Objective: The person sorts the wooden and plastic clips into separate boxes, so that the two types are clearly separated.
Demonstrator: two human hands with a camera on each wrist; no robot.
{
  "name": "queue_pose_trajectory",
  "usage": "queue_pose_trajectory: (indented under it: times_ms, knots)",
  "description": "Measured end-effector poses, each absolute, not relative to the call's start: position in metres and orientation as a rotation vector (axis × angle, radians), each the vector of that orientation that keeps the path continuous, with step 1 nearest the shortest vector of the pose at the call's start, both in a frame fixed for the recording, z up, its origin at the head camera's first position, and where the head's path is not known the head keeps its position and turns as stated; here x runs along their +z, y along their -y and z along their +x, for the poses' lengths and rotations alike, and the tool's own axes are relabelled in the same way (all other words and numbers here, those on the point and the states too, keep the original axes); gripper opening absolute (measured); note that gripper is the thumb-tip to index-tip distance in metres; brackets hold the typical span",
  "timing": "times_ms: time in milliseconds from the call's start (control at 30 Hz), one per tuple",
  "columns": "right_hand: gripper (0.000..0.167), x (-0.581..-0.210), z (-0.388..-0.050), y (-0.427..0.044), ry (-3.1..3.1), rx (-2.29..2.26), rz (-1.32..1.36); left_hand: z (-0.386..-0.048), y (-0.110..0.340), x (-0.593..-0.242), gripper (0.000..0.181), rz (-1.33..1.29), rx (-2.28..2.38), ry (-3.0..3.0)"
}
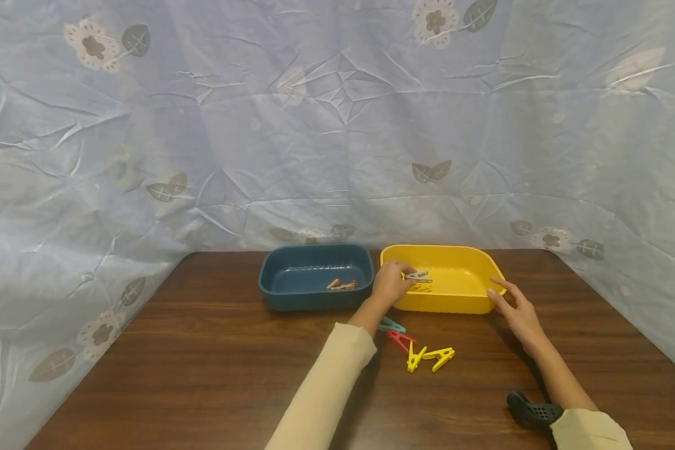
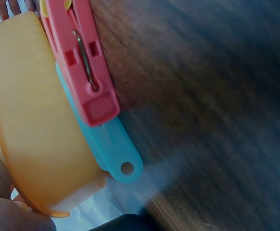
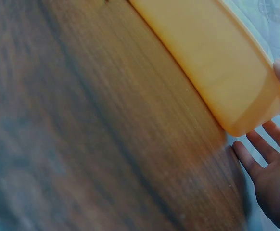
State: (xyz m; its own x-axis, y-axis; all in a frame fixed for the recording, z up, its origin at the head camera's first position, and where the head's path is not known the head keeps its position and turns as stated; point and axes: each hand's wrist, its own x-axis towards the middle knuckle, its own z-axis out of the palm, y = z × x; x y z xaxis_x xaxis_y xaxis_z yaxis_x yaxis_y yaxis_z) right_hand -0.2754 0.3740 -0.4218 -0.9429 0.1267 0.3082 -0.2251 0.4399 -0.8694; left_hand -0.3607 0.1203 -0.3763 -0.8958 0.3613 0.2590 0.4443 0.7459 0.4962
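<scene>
My left hand (image 1: pixel 392 282) reaches over the left end of the yellow basin (image 1: pixel 444 304), its fingertips pinching a grey clothespin (image 1: pixel 422 280) just inside. Yellow clothespins (image 1: pixel 422 288) lie beneath it on the basin floor. With thumb and fingers at the rim, my right hand (image 1: pixel 519 311) holds the basin's right front corner; in the right wrist view, the fingers of that hand (image 3: pixel 274 178) extend below the corner. On the table before the basin lie a teal clothespin (image 1: pixel 391 325), a red clothespin (image 2: pixel 89 77) and two yellow clothespins (image 1: pixel 440 358).
A dark blue basin (image 1: pixel 315 302) stands to the left of the yellow one, with several wooden clothespins (image 1: pixel 342 285) inside. Both basins sit near the back of the brown wooden table (image 1: pixel 202 362). A patterned cloth (image 1: pixel 337 156) hangs behind. A black device (image 1: pixel 533 412) is by the right wrist.
</scene>
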Motion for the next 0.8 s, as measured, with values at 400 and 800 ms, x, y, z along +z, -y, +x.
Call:
queue_pose_trajectory:
  times_ms: [400, 800]
  knots:
    - [0.053, -0.418, -0.281, -0.379, 2.417, 1.488, 0.076, -0.366, -0.124, -0.376, 0.022, -0.625, -0.860, 2.794]
    - [0.053, -0.417, -0.290, -0.382, 2.416, 1.502, 0.102, -0.371, -0.128, -0.374, 0.023, -0.564, -0.857, 2.807]
